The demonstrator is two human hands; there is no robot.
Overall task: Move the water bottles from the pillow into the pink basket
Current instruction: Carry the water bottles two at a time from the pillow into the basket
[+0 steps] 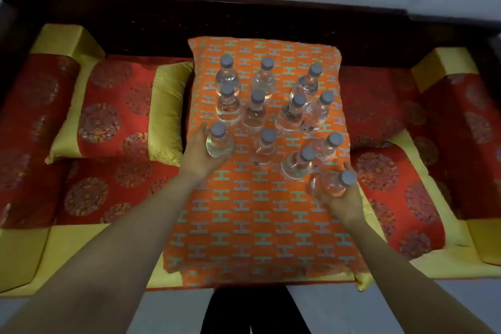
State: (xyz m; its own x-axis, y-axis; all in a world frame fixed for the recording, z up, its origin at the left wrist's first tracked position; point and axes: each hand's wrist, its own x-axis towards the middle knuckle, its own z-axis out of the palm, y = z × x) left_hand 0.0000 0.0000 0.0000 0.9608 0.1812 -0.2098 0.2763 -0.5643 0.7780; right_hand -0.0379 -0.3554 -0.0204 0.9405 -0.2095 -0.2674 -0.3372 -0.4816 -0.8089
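An orange pillow [257,219] with a teal H pattern lies in the middle of the sofa. Several clear water bottles with grey caps stand on its far half. My left hand [199,156] is wrapped around the near-left bottle [219,142], which stands upright at the pillow's left side. My right hand [343,199] grips another bottle [332,183] at the pillow's right edge, tilted with its cap pointing right. Two more bottles [298,163] stand just beyond that hand. The pink basket is not in view.
A red and gold cushion [116,111] lies left of the pillow, and another [401,192] lies to its right. Red and gold armrest bolsters [461,116] flank the seat. The dark wooden sofa back [244,16] runs behind. My dark trouser legs [254,312] show below.
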